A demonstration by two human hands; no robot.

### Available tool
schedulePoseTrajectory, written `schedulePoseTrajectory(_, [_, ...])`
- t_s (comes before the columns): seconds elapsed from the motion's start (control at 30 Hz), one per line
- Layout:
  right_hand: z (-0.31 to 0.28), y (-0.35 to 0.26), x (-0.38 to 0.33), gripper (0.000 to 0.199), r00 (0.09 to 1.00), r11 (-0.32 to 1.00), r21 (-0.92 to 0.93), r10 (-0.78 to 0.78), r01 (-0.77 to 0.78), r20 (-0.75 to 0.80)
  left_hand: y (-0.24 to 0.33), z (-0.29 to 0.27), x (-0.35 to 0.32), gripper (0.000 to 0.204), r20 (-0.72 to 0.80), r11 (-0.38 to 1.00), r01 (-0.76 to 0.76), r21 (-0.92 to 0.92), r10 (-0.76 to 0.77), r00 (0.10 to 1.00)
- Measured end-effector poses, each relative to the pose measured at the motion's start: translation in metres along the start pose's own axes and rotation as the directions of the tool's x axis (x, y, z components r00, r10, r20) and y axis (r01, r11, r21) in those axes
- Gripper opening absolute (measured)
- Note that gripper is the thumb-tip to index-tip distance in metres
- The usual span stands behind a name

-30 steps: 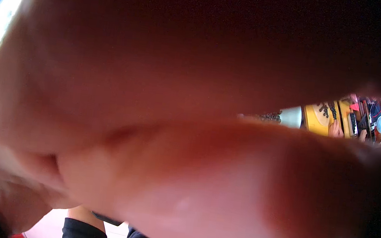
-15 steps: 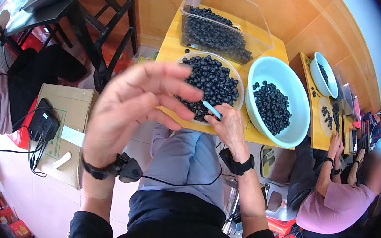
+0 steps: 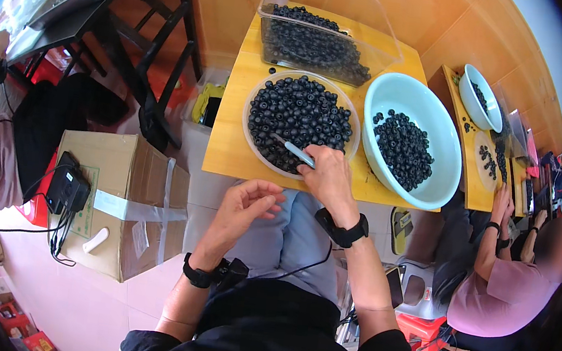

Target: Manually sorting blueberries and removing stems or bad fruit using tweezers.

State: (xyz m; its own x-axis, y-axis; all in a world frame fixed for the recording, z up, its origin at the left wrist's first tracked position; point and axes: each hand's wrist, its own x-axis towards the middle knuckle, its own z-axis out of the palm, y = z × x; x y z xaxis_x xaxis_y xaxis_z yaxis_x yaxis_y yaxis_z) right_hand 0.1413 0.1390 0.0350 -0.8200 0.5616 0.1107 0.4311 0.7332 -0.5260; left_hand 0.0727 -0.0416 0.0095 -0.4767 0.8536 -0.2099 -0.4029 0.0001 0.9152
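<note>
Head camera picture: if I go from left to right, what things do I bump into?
Black device on the cardboard box → left hand → round tray of dark beads, where the right hand holds a light blue tool → pale blue basin → small white bowl.

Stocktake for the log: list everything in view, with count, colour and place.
round tray of beads: one, pale with dark beads, table centre
clear tub: one, dark beads inside, table's far end
bowl: one, light blue, right of the tray
table: one, yellow wood
cardboard box: one, brown, floor at left
black device: one, on the box
co-workers: two, far left and right
tool: one, light blue, over the tray
left hand: open, above lap
right hand: fingers holding the tool
</note>
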Motion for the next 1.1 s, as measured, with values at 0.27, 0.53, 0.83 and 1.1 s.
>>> schedulePoseTrajectory(0.27, [-0.011,0.033,-0.011,0.014,0.973,0.773,0.609,0.23,-0.181,-0.003,0.008,0.011,0.016,0.022,-0.069,0.999,-0.044,0.02,0.045,0.997])
schedulePoseTrajectory(0.53, [-0.016,0.027,-0.033,0.015,0.888,-0.052,0.922,0.254,-0.384,0.384,0.005,0.052,0.052,0.029,-0.055,0.963,-0.228,-0.145,0.223,0.973])
schedulePoseTrajectory(0.83, [-0.003,0.022,-0.038,0.008,0.895,-0.285,0.889,0.167,-0.359,0.415,0.003,0.048,0.058,0.026,-0.05,0.92,-0.388,-0.061,0.385,0.921])
schedulePoseTrajectory(1.1, [-0.016,0.017,-0.052,0.02,0.982,0.603,0.794,0.184,-0.075,-0.047,0.022,0.033,0.052,0.022,0.051,0.937,-0.202,-0.285,0.225,0.973])
